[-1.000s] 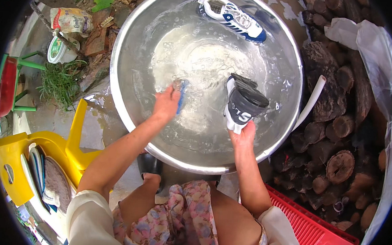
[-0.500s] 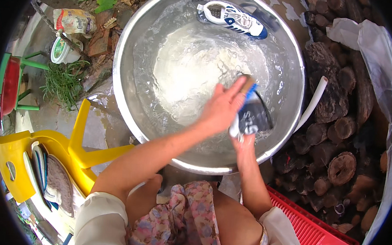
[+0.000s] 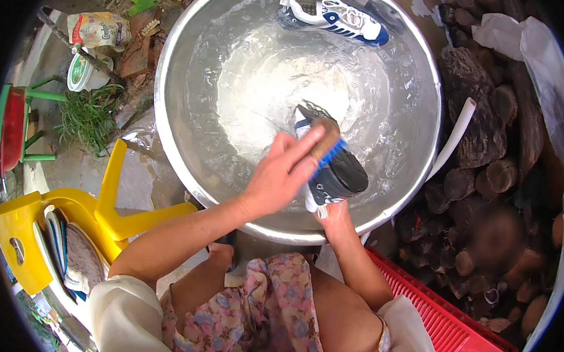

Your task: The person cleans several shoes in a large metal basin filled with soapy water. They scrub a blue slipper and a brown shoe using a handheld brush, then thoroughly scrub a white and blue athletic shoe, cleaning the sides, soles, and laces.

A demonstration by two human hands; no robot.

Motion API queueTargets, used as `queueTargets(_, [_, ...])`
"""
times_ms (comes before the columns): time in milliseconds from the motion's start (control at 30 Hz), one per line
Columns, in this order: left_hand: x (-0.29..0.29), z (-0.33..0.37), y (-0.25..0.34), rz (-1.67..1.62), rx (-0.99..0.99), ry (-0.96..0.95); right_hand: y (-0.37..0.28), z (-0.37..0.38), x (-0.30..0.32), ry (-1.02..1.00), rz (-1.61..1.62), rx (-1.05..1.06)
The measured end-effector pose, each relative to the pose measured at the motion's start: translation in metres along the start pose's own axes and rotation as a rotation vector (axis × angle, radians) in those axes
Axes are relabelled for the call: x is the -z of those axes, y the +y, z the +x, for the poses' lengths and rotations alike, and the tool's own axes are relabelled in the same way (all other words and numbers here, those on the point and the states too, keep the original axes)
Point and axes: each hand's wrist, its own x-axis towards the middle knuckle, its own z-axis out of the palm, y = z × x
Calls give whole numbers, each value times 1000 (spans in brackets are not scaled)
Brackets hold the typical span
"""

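My left hand point(image 3: 279, 172) is closed on a scrub brush point(image 3: 324, 138) with a brown back and blue bristles, which lies against a dark shoe point(image 3: 347, 177). That shoe is black with white and blue parts. My right hand point(image 3: 336, 215) grips it from the near end, its fingers partly hidden underneath. Both hands are over the near half of a large metal basin point(image 3: 176, 148) of water. At the basin's far side a white and blue sneaker point(image 3: 335, 17) sits partly in the water.
To the left a yellow plastic chair point(image 3: 112, 186) lies with insoles point(image 3: 86, 255) on it. Beyond are a white tub point(image 3: 86, 73) and a plastic packet point(image 3: 100, 29). Stacked logs point(image 3: 470, 116), a white pipe point(image 3: 453, 140) and a red ridged crate point(image 3: 440, 324) are on the right.
The dark shoe has turned and shifted left, and more of it shows. My left hand has moved left and nearer with the brush; my right hand has moved slightly left too.
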Motion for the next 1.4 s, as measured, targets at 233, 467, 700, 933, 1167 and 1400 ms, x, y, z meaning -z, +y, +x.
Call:
queueTargets(233, [-3, 68, -41, 380, 184, 105, -14, 19, 49, -297, -295, -55])
queueTargets(467, [-22, -10, -2, 226, -333, -144, -6, -14, -10, 26, -111, -24])
queueTargets(700, [60, 57, -76, 725, 84, 280, -19, -31, -29, 86, -532, 156])
queueTargets(933, [25, 45, -63, -376, 433, 159, -30, -8, -9, 116, -1164, 651])
queueTargets(1167, [-5, 37, -37, 547, 79, -80, -13, -3, 0, 206, -1204, 575])
queueTargets(1400, [25, 41, -62, 165, 374, 104, -30, 2, -19, 98, -638, 40])
